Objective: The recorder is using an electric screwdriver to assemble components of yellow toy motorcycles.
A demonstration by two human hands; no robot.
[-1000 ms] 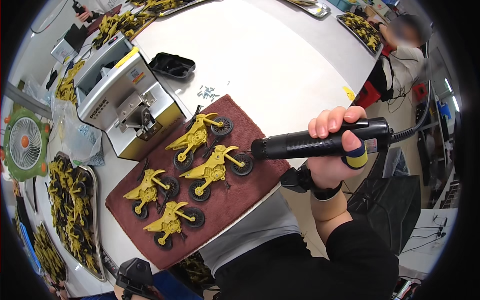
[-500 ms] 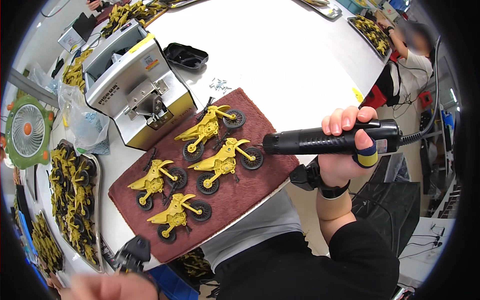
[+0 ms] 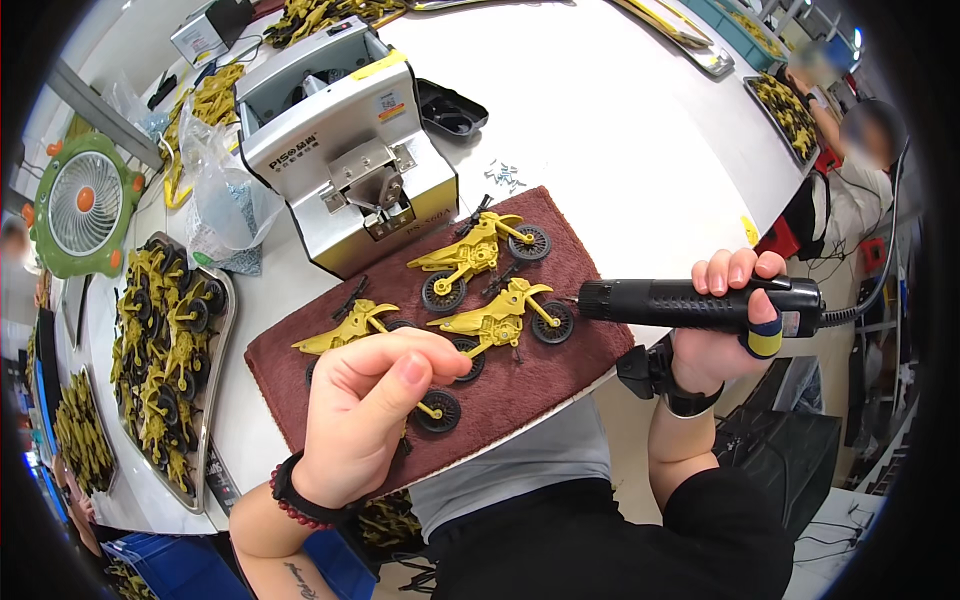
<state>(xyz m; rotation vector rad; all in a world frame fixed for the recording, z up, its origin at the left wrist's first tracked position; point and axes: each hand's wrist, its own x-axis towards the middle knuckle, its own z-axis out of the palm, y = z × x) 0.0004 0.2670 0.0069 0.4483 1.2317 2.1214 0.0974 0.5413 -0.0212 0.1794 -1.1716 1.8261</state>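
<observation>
— Toy motorbikes, yellow ones, lie on the brown cloth mat at the centre of the frame; what else is big here?

— Biggest is the white table, filling the upper middle. On it, upper left of centre, stands a grey box-shaped machine, its front edge just beside the mat. Left of that lies a metal tray heaped with more yellow bike parts, and a green fan sits at the far left.

— And the hands?

— The left hand is at lower centre, fingers pressed together as if pinching something small (I cannot tell what), covering part of the front-left motorbike. The right hand, right of centre, is wrapped around a black electric screwdriver held level, its tip just beside the rear wheel of the middle motorbike.

— Others?

— One motorbike lies nearer the machine, another at the mat's left. Small screws are scattered just above the mat.
</observation>
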